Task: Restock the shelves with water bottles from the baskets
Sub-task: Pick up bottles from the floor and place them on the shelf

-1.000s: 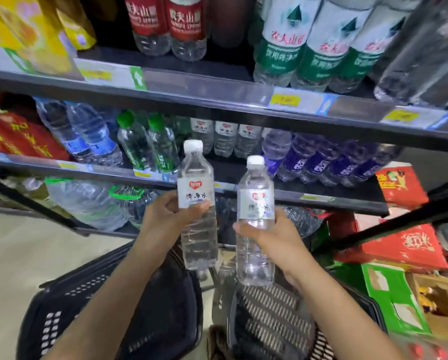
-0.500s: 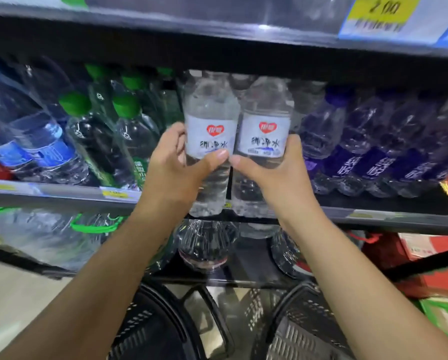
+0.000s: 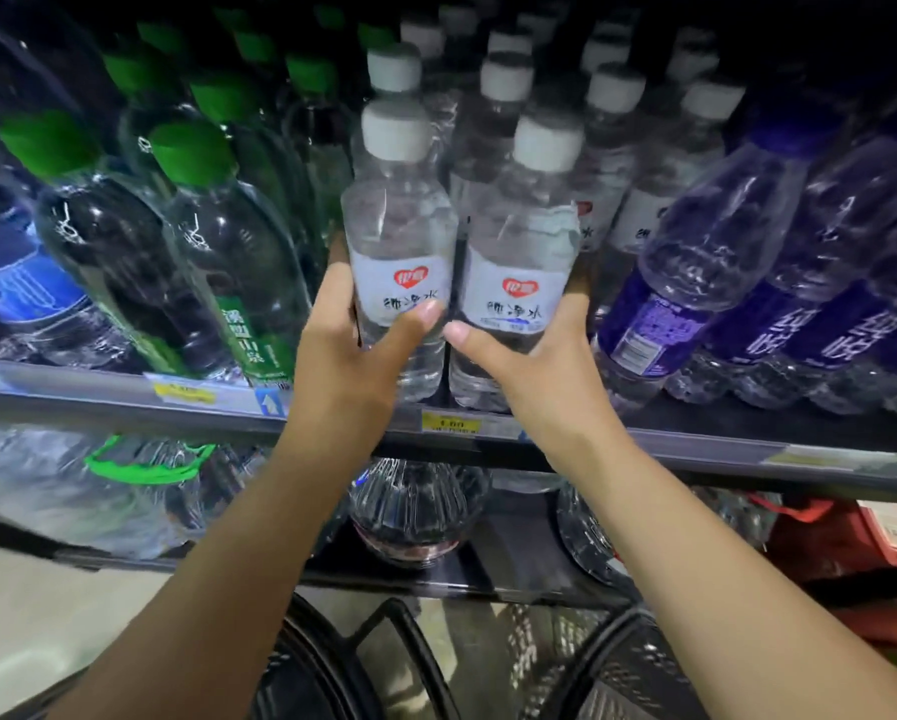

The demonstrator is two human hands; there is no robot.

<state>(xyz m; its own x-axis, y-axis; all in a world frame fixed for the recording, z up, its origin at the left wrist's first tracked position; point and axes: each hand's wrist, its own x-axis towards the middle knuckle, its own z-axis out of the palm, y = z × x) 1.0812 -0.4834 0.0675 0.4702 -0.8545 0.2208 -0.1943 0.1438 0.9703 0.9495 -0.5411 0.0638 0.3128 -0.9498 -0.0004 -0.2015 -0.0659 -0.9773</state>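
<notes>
Green-capped bottles (image 3: 192, 241) crowd the shelf (image 3: 124, 402) on the left; beside them the left hand (image 3: 353, 356) has its fingers (image 3: 340, 288) curled round one water bottle (image 3: 399, 241), and the right hand (image 3: 545, 366) grips its twin (image 3: 519, 262) — both stand at the shelf front, white-capped rows (image 3: 612, 127) packed behind, purple-labelled bottles (image 3: 696, 283) just right

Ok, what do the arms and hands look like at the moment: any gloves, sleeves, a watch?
Nothing worn shows. The left hand and right hand are bare, with no gloves or rings. The left forearm and right forearm are bare down to the picture's edge, with no cuff, watch or band at either wrist. The thumbnails are short and unpainted.
</notes>
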